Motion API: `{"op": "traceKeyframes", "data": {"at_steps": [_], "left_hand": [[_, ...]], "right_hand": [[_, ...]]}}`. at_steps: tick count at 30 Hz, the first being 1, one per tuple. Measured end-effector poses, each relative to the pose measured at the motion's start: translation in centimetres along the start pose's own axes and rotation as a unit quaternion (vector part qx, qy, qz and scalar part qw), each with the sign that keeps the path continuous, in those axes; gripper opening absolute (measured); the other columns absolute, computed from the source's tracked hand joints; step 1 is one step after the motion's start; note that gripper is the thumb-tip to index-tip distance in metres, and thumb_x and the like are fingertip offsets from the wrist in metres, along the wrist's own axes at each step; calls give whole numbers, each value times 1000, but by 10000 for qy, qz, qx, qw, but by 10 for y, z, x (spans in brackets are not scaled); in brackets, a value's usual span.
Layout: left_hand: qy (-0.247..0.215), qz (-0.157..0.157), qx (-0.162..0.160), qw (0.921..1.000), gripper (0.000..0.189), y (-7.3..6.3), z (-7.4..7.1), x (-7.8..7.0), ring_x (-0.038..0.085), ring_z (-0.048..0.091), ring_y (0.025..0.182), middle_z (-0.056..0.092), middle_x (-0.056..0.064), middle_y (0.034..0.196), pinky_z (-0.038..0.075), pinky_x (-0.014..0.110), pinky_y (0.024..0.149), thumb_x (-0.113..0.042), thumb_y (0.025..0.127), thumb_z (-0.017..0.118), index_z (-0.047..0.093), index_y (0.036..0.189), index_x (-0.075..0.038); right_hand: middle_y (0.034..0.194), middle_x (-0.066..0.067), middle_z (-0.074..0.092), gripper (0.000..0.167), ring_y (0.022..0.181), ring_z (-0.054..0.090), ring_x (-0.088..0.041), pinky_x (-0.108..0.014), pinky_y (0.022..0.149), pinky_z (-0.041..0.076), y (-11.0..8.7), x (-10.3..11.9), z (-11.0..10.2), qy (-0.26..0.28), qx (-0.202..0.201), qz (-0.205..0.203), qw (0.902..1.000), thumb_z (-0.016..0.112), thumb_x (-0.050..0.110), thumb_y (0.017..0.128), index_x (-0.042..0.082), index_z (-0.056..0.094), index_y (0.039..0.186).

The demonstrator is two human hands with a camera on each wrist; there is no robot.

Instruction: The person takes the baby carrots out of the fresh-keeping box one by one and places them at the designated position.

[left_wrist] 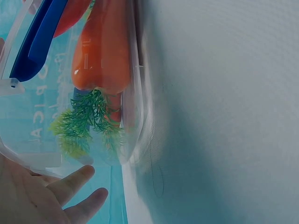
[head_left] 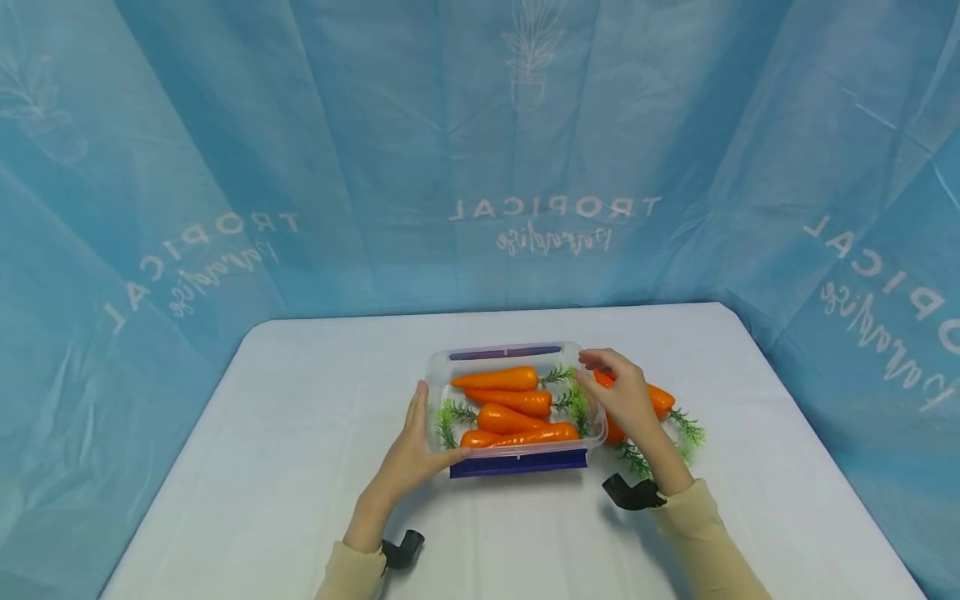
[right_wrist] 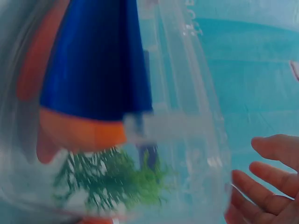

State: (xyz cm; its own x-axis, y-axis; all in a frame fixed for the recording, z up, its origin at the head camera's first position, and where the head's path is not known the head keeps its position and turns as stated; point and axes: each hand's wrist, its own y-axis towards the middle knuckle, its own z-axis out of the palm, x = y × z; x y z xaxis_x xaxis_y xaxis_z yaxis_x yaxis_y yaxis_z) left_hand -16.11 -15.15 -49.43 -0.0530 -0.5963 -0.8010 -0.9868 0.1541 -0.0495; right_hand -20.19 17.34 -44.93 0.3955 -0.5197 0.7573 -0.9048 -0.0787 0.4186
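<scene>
A clear plastic food container (head_left: 517, 446) with blue side clips stands on the table, several orange carrots (head_left: 501, 379) with green leafy tops lying inside. My left hand (head_left: 420, 437) rests against the container's left end, fingers straight along the wall and thumb on the front rim. In the left wrist view, its fingers (left_wrist: 77, 184) spread beside the clear wall. Over the container's right rim is my right hand (head_left: 618, 396), fingers loosely bent and nothing held. The right wrist view shows those fingers (right_wrist: 266, 186) spread close to the clear wall. A blue clip (right_wrist: 96, 60) hangs there.
More carrots (head_left: 662, 402) with leafy tops lie on the white table (head_left: 300, 433) just right of the container, partly hidden by my right hand and forearm. A blue printed curtain (head_left: 375, 167) surrounds the table's back and sides.
</scene>
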Motion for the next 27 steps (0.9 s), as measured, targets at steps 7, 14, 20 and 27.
{"op": "traceKeyframes", "data": {"at_steps": [7, 14, 20, 27], "left_hand": [[21, 40, -22, 10000, 123, -1, 3, 2, 37, 19, 146, -5, 4, 163, 28, 61, 111, -56, 70, 76, -8, 154, -23], [49, 53, -19, 10000, 122, -2, 0, -1, 36, 15, 147, -5, 4, 162, 25, 60, 113, -54, 72, 76, -9, 154, -21], [13, 55, -15, 10000, 122, -3, 0, -3, 36, 16, 147, -5, 3, 162, 25, 60, 113, -55, 72, 75, -10, 154, -23], [56, 40, -41, 10000, 122, -2, 1, -1, 35, 19, 146, -5, 3, 162, 27, 59, 113, -54, 72, 76, -9, 154, -21]], "right_hand": [[107, -17, 68, 32, 96, 64, -28, -44, 85, 55, -2, 1, 17, 100, 418, -276, 9987, 72, 10, 84, 3, 65, 114], [110, -18, 67, 35, 99, 65, -33, -49, 88, 53, -1, 1, 31, 190, 1211, -230, 9922, 72, 7, 83, 0, 64, 116], [111, -17, 67, 39, 102, 64, -33, -48, 90, 53, 0, -4, 37, 25, 1800, -94, 9836, 74, 9, 81, -3, 64, 117], [106, -9, 72, 44, 97, 65, -25, -57, 109, 34, 1, -5, 38, -651, 2183, -142, 9736, 81, 17, 74, 1, 68, 114]]}}
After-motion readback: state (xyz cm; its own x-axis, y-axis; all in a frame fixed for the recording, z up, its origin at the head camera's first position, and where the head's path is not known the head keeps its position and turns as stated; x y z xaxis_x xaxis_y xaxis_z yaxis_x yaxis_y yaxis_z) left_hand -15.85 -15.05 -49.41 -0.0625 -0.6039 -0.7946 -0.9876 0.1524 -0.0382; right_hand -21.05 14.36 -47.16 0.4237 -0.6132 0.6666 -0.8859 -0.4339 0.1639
